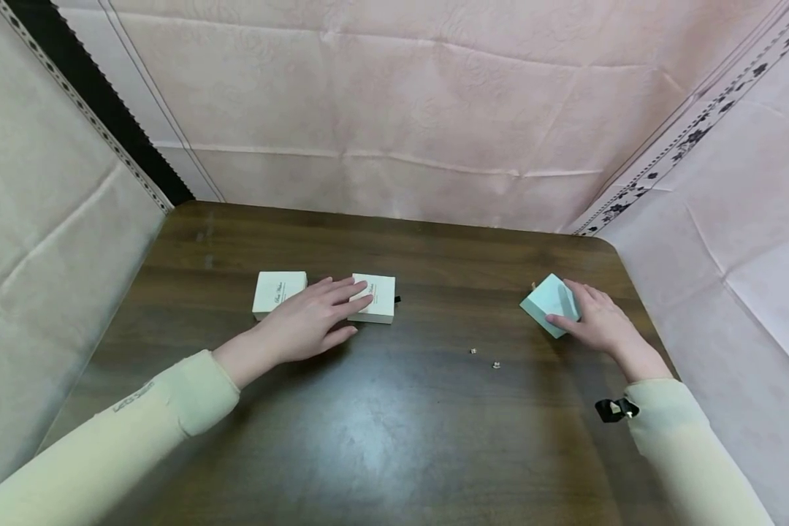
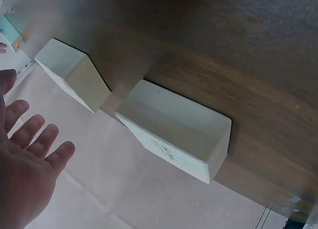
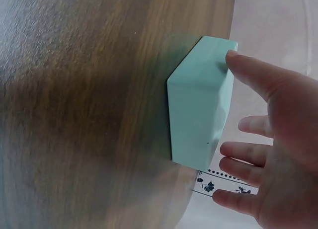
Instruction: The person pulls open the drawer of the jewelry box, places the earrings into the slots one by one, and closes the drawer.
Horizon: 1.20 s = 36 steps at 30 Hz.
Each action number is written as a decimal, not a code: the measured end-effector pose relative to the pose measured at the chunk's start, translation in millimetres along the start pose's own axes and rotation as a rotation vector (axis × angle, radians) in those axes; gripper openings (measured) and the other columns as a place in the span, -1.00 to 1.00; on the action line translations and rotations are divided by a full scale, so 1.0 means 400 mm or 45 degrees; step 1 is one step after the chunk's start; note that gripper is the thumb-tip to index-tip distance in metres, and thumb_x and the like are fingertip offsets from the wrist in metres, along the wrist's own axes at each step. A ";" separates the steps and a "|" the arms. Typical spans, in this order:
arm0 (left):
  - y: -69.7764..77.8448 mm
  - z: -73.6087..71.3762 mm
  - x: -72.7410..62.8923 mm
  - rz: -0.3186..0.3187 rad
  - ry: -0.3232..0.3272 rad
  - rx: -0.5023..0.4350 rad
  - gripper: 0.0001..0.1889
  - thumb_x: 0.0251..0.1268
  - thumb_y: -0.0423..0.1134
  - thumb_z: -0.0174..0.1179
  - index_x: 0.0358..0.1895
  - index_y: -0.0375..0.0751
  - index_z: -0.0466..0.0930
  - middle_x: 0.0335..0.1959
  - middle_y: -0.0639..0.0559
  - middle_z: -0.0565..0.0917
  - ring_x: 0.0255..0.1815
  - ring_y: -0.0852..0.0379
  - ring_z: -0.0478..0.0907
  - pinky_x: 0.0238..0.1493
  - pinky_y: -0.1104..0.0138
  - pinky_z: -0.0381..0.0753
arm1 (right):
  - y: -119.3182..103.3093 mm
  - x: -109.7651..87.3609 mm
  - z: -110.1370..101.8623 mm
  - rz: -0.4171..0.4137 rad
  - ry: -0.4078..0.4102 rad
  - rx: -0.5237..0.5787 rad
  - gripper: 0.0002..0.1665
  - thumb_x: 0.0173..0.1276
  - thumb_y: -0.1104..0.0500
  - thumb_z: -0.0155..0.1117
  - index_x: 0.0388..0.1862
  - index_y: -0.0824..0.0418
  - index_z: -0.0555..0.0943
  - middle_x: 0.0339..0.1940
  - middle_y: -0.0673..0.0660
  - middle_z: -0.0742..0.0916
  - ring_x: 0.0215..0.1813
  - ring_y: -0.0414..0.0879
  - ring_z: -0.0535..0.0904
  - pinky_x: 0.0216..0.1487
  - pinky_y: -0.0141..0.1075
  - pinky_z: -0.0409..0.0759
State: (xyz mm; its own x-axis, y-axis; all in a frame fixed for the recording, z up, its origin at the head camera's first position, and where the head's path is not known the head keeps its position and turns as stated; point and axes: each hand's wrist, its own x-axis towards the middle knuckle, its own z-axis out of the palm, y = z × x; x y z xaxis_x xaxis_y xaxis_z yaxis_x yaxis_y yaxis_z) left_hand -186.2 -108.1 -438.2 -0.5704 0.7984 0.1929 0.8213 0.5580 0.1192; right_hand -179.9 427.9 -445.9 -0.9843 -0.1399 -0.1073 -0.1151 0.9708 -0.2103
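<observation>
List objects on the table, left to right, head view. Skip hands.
left white box → right white box → tiny shiny piece → another tiny shiny piece → teal box

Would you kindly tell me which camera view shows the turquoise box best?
The right wrist view: the turquoise box appears largest there, with more than one side visible. The head view shows it smaller, partly covered by the right hand; the left wrist view catches only a small part at its left edge.
</observation>
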 end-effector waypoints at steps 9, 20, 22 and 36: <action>0.005 0.005 -0.001 0.014 0.006 0.010 -0.41 0.57 -0.07 0.31 0.53 -0.21 0.51 0.55 -0.22 0.48 0.56 -0.18 0.45 0.56 -0.15 0.39 | 0.005 0.004 0.007 0.028 -0.052 -0.002 0.13 0.47 -0.18 0.43 0.64 0.52 0.15 0.49 0.67 0.38 0.44 0.60 0.33 0.32 0.44 0.43; 0.011 0.016 -0.001 0.023 0.028 0.004 -0.41 0.54 -0.10 0.33 0.52 -0.24 0.52 0.54 -0.22 0.50 0.54 -0.19 0.46 0.54 -0.16 0.41 | -0.020 0.022 0.006 -0.043 -0.090 0.025 0.12 0.43 -0.13 0.50 0.64 0.48 0.19 0.52 0.62 0.38 0.45 0.53 0.38 0.36 0.42 0.43; 0.014 0.019 -0.001 0.022 0.028 0.001 -0.41 0.54 -0.10 0.33 0.51 -0.25 0.52 0.53 -0.23 0.51 0.54 -0.19 0.47 0.54 -0.16 0.40 | -0.030 0.026 0.006 -0.062 -0.097 0.020 0.11 0.41 -0.11 0.51 0.64 0.46 0.19 0.53 0.60 0.39 0.46 0.51 0.39 0.36 0.40 0.44; 0.047 0.019 0.007 0.027 0.030 -0.043 -0.41 0.53 -0.10 0.35 0.51 -0.23 0.53 0.51 -0.22 0.54 0.53 -0.16 0.48 0.57 -0.10 0.39 | -0.111 0.050 0.019 -0.238 -0.105 -0.059 0.03 0.39 0.02 0.49 0.70 0.29 0.23 0.64 0.47 0.34 0.54 0.49 0.36 0.37 0.38 0.47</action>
State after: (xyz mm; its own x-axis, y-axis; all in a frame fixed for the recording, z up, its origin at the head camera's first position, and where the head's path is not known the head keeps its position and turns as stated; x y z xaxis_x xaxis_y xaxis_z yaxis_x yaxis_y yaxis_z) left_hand -172.6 -93.8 -442.7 -0.5527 0.8042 0.2186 0.8334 0.5326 0.1478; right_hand -193.4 380.6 -446.3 -0.9312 -0.3323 -0.1500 -0.3028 0.9340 -0.1895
